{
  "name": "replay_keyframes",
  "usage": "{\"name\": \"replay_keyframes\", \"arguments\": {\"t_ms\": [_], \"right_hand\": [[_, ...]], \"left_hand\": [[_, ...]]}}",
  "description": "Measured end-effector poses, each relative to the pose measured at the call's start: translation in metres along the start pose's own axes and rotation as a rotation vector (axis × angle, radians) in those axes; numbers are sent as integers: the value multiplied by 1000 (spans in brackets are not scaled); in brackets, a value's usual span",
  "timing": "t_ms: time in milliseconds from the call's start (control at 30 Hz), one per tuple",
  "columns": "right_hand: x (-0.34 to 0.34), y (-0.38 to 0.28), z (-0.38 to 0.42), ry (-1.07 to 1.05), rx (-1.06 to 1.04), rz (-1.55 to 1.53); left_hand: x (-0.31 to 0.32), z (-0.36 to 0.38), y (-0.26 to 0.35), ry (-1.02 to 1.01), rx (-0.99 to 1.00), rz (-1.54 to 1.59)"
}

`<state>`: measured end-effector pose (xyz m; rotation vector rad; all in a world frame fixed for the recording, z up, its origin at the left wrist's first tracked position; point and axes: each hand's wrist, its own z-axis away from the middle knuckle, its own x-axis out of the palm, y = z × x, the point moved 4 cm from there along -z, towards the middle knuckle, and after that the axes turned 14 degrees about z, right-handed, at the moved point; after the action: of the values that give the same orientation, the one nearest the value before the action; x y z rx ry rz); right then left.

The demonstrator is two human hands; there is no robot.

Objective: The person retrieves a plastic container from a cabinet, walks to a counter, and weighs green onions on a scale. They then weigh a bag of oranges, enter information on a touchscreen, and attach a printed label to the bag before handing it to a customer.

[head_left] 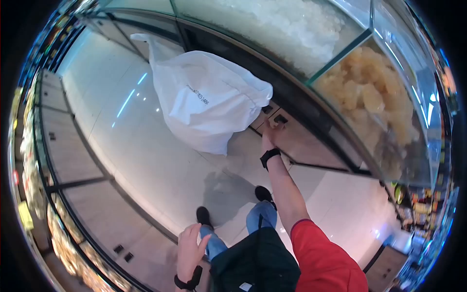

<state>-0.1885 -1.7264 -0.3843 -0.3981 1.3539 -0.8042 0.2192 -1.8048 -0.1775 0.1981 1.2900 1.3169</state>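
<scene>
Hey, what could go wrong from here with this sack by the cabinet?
The white sack sits close to the cabinet door and might block it from opening. The right hand is by the door and might get pinched if that moves. The glossy floor could let the sack slide.

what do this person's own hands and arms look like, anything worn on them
Both the left hand and right hand are gloveless. A black band circles the left wrist, and a black watch-like strap the right. The right arm has a short red sleeve; no left sleeve is visible.
</scene>
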Motion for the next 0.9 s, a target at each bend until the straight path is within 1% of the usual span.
{"name": "replay_keyframes", "arguments": {"t_ms": [33, 100, 133, 233, 300, 367, 400, 433, 500, 567, 633, 667, 700, 733, 767, 800, 833, 867, 900], "right_hand": [[9, 1, 2, 82, -40, -4], [25, 25, 18, 220, -121, 29], [31, 37, 34, 291, -194, -73], [5, 64, 124, 208, -186, 8], [-20, 107, 173, 152, -270, 76], [-52, 144, 217, 255, -201, 126], [-62, 181, 231, 200, -91, 39], [-70, 219, 241, 140, 13, -53], [-103, 251, 266, 236, 49, 106], [-115, 304, 284, 91, 453, -31], [-112, 336, 294, 383, 475, -270], [-98, 344, 300, 236, 768, -292], [-76, 338, 299, -36, 846, -355], [-54, 310, 279, -241, 746, -514], [-35, 268, 238, -362, 428, -377], [-30, 208, 190, -369, 167, -452], [-14, 177, 144, -331, -8, -465], [-17, 134, 102, -286, -163, -537], [-13, 107, 63, -139, -488, -316]], "left_hand": [[-13, -7, -22, -32, 16, 3], [-39, -20, -51, -80, 39, -61], [-51, -25, -70, -94, 61, -99], [-77, -43, -100, -143, 160, -168], [-83, -63, -98, -185, 238, -173], [-75, -85, -86, -308, 286, -175], [-66, -97, -79, -367, 307, -178], [-53, -106, -74, -398, 372, -231], [-26, -123, -65, -456, 495, -337], [-3, -142, -53, -503, 553, -296], [18, -168, -39, -517, 610, -288], [30, -182, -34, -509, 634, -298], [43, -195, -29, -502, 653, -307], [55, -207, -22, -499, 661, -266], [70, -218, -14, -496, 669, -224], [85, -229, -6, -488, 680, -181], [101, -238, 1, -501, 707, -165], [118, -247, 7, -512, 737, -149], [134, -255, 10, -524, 763, -131]]}}
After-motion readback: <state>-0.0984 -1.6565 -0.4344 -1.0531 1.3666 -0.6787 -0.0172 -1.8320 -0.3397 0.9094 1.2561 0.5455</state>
